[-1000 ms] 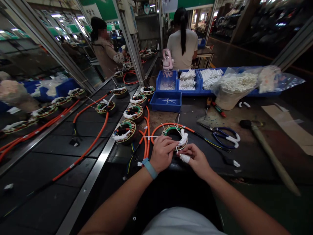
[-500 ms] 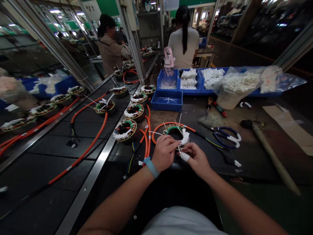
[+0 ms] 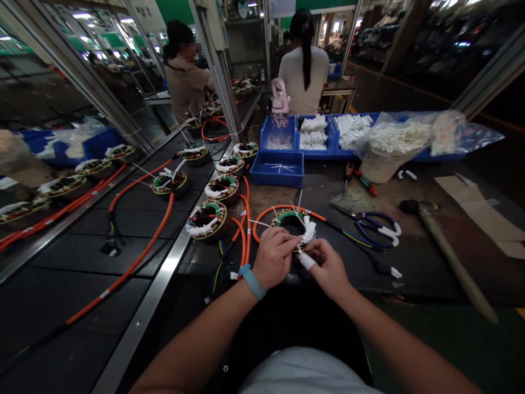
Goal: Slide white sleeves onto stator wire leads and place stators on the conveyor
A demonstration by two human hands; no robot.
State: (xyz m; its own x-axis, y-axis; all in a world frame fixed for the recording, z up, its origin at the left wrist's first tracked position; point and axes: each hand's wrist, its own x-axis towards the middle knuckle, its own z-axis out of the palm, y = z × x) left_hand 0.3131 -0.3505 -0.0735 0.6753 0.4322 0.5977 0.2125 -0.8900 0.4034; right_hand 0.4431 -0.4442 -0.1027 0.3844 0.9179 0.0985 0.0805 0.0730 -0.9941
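Note:
A ring-shaped motor stator point(image 3: 283, 217) with green insulation and copper windings lies on the bench in front of me. White sleeves point(image 3: 308, 230) bunch on its right side, and thin white cable ties point(image 3: 301, 200) stick out around it. My left hand point(image 3: 275, 257) rests at the near rim, fingers pressed together on the stator, index finger reaching to the sleeves. At the same rim my right hand point(image 3: 328, 266), its thumb wrapped in white, pinches a thin white end, apparently a cable tie. The fingertips partly hide it. An orange cable point(image 3: 283, 208) curves behind the stator.
Several stators, one nearest point(image 3: 207, 221), line the metal rail at left, beside a conveyor point(image 3: 135, 251) carrying more. Blue-handled scissors point(image 3: 377, 227), a hammer point(image 3: 451, 257) and a screwdriver point(image 3: 348, 172) lie right. A blue tray point(image 3: 276, 169) and bins stand behind. Two people work beyond.
The stators and orange cables on the left conveyor have shifted slightly towards me. My hands stay at the stator's near rim, with the right thumb a little closer in. The view has shifted slightly.

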